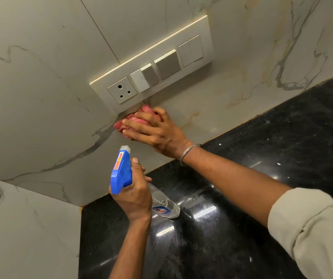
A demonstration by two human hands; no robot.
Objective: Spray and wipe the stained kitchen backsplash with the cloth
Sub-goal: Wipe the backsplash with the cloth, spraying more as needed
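Pressing a bunched pink cloth (119,124) to the backsplash (46,101), the right hand (153,130) curls fingers over it, arm outstretched; the switch panel (183,35) edge lies just above its fingertips; nearer, the left hand (135,196) grips the spray bottle (121,172), nozzle tilted wallward; the black counter (262,150) spreads beneath both wrists.

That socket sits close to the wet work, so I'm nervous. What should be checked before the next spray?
1. Cloth held: right hand holds the red cloth against the backsplash: ok.
2. Bottle held: left hand grips the spray bottle: ok.
3. Nozzle away from the socket: it points at the wall near the switch plate: not ok.
4. Cloth apart from the switch plate: it reaches the plate's lower edge: not ok.
5. Liquid left in the bottle: cannot tell.
6. Stains gone: yellowish streaks show right of the hand: not ok.
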